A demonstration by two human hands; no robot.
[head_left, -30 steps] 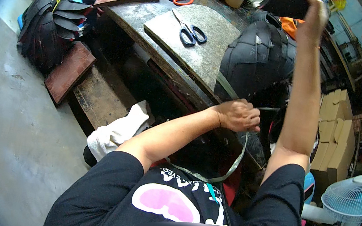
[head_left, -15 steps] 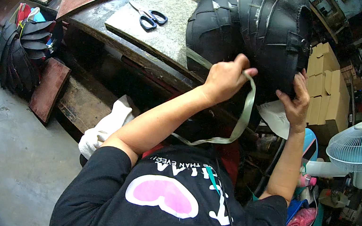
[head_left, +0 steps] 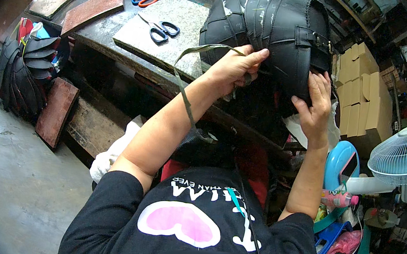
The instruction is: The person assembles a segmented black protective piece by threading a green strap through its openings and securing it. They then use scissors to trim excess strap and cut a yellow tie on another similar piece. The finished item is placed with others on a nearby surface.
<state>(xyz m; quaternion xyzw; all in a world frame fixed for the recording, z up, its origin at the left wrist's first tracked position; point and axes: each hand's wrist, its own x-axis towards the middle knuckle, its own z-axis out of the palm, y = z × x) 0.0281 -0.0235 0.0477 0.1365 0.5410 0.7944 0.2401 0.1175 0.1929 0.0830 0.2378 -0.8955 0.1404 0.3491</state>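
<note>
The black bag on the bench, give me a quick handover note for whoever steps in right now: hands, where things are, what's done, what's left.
Left hand: closed on a grey-green strap and pressed against the black bag; the strap loops down toward the person's lap.
Right hand: gripping the bag's lower right edge, steadying it.
Things: the bag sits at the edge of the workbench, beside a grey stone slab with blue-handled scissors lying on it.
Done: bag and strap are both in hand, strap brought up to the bag.
Left: whether the strap is fixed to the bag cannot be seen, so check that first.
</note>
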